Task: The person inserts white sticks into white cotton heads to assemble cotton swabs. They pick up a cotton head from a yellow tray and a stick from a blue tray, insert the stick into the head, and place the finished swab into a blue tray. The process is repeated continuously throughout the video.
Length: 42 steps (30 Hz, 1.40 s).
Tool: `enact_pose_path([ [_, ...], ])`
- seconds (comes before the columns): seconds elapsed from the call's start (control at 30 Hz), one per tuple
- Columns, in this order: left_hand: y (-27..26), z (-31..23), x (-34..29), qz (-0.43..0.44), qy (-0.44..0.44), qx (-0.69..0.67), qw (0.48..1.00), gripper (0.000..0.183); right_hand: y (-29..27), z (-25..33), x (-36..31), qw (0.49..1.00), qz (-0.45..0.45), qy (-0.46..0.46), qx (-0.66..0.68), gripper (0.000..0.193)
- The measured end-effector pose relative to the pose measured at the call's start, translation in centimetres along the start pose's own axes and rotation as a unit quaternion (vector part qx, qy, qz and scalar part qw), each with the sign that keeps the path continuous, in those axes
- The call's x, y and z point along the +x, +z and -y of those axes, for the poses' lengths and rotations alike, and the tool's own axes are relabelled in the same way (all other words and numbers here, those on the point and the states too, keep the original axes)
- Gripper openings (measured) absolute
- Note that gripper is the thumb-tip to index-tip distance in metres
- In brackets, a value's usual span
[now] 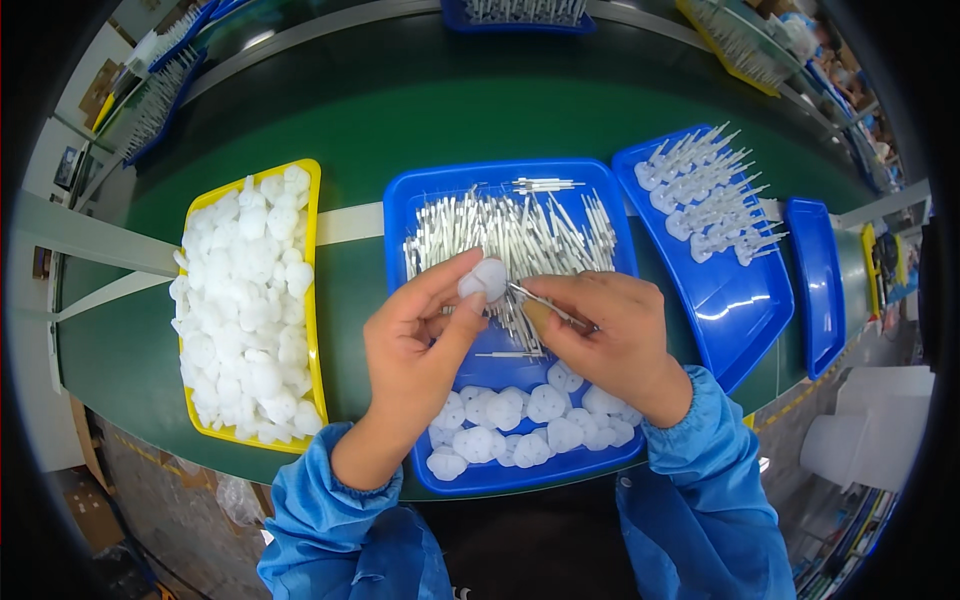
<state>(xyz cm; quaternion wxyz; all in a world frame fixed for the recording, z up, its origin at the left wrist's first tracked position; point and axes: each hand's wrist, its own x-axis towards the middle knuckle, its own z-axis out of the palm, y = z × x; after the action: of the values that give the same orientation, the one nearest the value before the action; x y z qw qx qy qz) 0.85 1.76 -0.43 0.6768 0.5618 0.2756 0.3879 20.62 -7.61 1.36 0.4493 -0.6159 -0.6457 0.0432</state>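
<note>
Between the thumb and forefinger of my left hand (pixel 420 335) is a translucent white plastic disc (pixel 487 280) with a lobed edge. My right hand (pixel 620 335) is closed on a slim metal tool (pixel 548 302) that looks like tweezers. Its tip meets the disc's right edge. Both hands are over a blue tray (pixel 398 200). In the tray's far part lies a dense pile of thin white rods (pixel 470 228) with greyish ends. Along its near part, several more white discs (pixel 505 410) lie in loose, overlapping rows. One rod (pixel 510 354) lies apart, crosswise below the pile.
At left, a yellow tray (pixel 315 260) is heaped with white discs (pixel 250 320). To the right, a blue tray (pixel 735 320) holds discs with rods standing in them (pixel 710 200); another narrow blue tray (pixel 815 290) is beyond it. More filled trays line the green table's (pixel 400 110) far side.
</note>
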Motion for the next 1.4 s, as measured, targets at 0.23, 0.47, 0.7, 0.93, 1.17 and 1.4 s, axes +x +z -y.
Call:
enact_pose_path([
  [0.23,0.2,-0.2,0.1,0.001,0.036,0.053,0.998,0.040,0.1,0.0,-0.4,1.000,0.008,0.006,-0.003,0.026],
  [0.47,0.0,0.2,0.1,0.020,0.061,0.108,0.992,0.042,0.0,0.2,-0.3,0.998,0.024,0.048,0.046,0.022],
  [0.7,0.1,0.7,0.2,0.005,0.071,0.124,0.990,0.046,-0.4,1.3,0.1,0.972,0.091,0.192,0.104,0.015],
  [0.93,0.2,0.8,0.1,-0.009,0.084,0.164,0.983,0.045,-0.1,1.6,0.3,0.954,0.093,0.229,0.172,0.014],
  [1.17,0.2,0.0,0.0,0.002,0.141,0.272,0.952,0.046,-0.1,1.1,0.3,0.997,0.015,-0.004,-0.082,0.011],
  [1.4,0.5,-0.3,-0.5,-0.006,0.133,0.277,0.951,0.048,0.4,0.3,0.2,0.999,0.004,-0.013,-0.034,0.017],
])
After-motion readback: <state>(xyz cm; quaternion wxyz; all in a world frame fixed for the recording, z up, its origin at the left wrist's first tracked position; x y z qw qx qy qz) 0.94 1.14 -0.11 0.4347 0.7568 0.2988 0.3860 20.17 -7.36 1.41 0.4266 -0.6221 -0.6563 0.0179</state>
